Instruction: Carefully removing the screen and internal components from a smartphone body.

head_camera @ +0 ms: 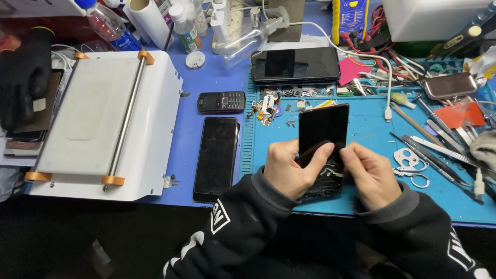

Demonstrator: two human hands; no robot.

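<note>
From over the shoulder, the left hand (290, 169) and right hand (370, 173) both grasp a black phone (323, 129) with a cracked lower screen, tilted above the blue work mat (372, 132); thumbs press its glass. Another dark phone (216, 157) lies flat just left of the mat; a white machine (103, 121) sits further left; tweezers (439, 155) lie well right.

White machine (103, 119), keypad phone (221, 102) (black), scissors (411, 168).

Both black-sleeved forearms converge at centre; left hand (292, 168) and right hand (369, 173) sit close together, fingers curled, thumbs pressing inward
</note>
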